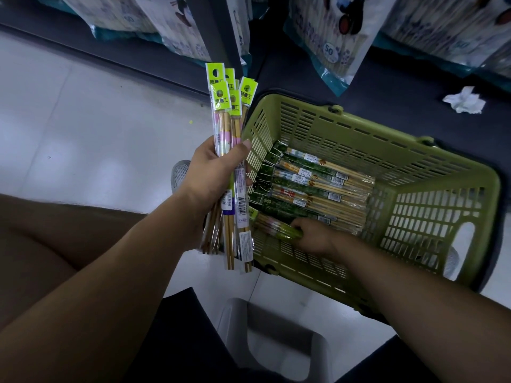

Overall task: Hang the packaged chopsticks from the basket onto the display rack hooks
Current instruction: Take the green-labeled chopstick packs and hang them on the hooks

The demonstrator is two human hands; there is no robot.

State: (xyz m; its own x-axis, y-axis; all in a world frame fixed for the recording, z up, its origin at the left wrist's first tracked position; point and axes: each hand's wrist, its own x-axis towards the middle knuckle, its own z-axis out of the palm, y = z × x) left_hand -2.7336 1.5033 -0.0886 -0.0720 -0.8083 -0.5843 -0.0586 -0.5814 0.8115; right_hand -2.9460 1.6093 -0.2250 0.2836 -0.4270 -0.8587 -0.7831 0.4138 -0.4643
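**Gathering another pack before the hang**

Left hand (213, 172) is up beside the basket's (359, 145) left wall, clenched round a fan of lime-carded chopstick packs (224, 111), header cards on top and the sticks hanging below the fist. Right hand (312, 236) is down inside the basket at its near-left corner, fingers wrapped round the end of one more lime-green pack (276, 228) lying on the basket floor. Across the middle of the basket lies a row of dark green chopstick packs (309, 186), side by side. Beyond the basket's far rim I see big printed bags (331, 37) and a crumpled tissue (464, 101) on the dark shelf. No hooks in my view at all.

My read: this is a pick. I'd lift that pack out level so it doesn't catch the slotted wall, then lay it into the left-hand fan with its card at the top, punched hole in line with the others. That fan is already splayed; squaring the cards should make threading onto a hook easier, and a loose grip risks one slipping out.
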